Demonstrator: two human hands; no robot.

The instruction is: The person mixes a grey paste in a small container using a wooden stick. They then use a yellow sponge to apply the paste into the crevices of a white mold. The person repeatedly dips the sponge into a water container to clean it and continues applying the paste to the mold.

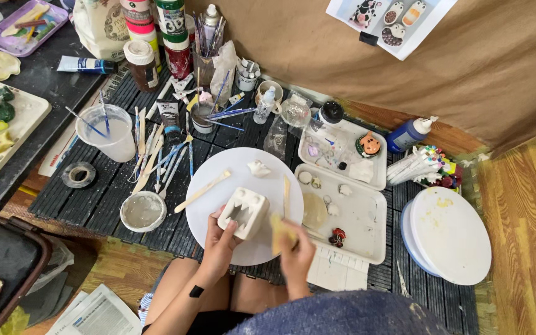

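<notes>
clear cup [108,131] holds cloudy water, brushes; small bowl [142,211] holds grey slip. left hand [219,241] clasps white clay box [244,213] over round white board [218,180]; right hand [297,247] pinches yellow sponge [280,230] just beside it.

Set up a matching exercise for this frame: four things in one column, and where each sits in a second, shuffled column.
Things:
1. white clay piece
2. yellow sponge
3. blue-bodied bottle
4. roll of tape

Places:
A. lying by the brown backdrop, right of the trays
B. in the left hand
C. on the dark mat, far left
D. in the right hand

Pairs: 1-B, 2-D, 3-A, 4-C
</notes>
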